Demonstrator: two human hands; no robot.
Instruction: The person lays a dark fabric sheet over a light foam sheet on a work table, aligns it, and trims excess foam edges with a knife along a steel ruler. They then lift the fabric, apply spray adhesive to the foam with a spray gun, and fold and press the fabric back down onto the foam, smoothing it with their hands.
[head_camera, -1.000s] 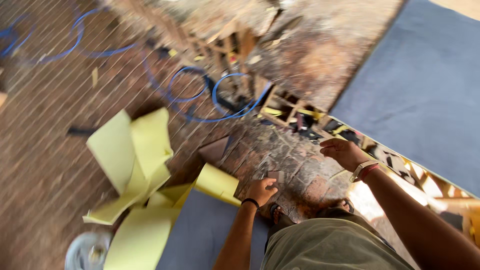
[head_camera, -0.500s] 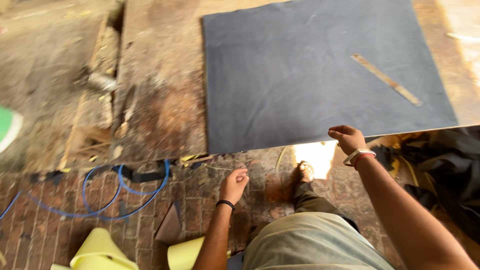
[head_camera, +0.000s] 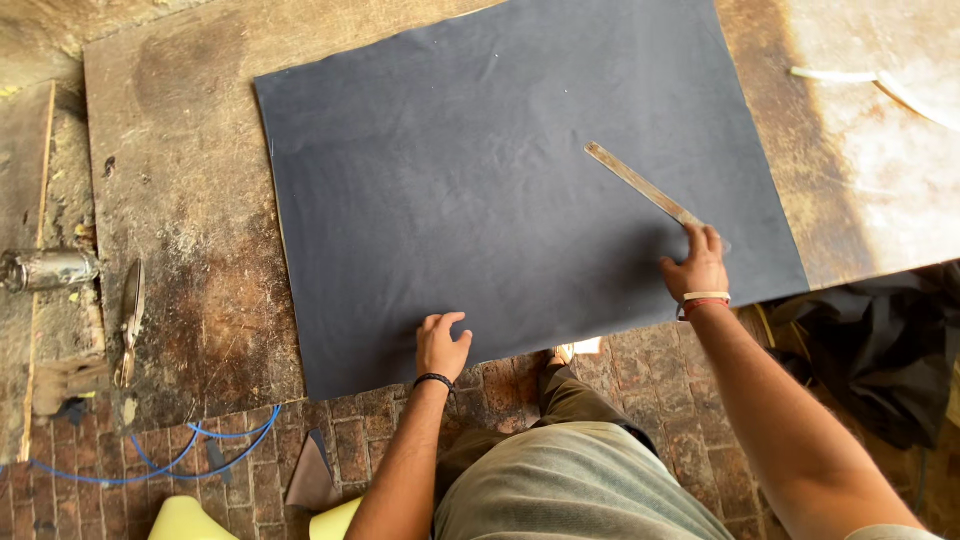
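Seen from above: large dark grey sheet (head_camera: 500, 190) lying flat on worn wooden table (head_camera: 180, 200), filling the middle of the view from 9 to 3 o'clock.

Left hand (head_camera: 441, 345) at 6 o'clock, pressed flat on the near edge of the sheet, fingers loosely spread, gripping nothing; black band at the wrist.

Right hand (head_camera: 697, 268) at 4 o'clock, near the sheet's near right corner, fingertips (head_camera: 700, 236) closed on the near end of a long metal ruler (head_camera: 645, 190); ruler resting on the sheet, running diagonally away toward 1 o'clock. White and red bands at that wrist.

At 9 o'clock, off the sheet: scissors (head_camera: 130, 320) on the table's left edge, a metal can (head_camera: 50, 268) on its side just beyond.

At 7 o'clock, on the brick floor (head_camera: 660, 375): blue cable (head_camera: 190, 455) looping, yellow paper pieces (head_camera: 190, 520) at the bottom edge.

At 4 o'clock, beyond the right arm: dark cloth (head_camera: 880, 340) heaped below the table's edge.

At 1 o'clock: pale strips (head_camera: 880, 85) on bare table.
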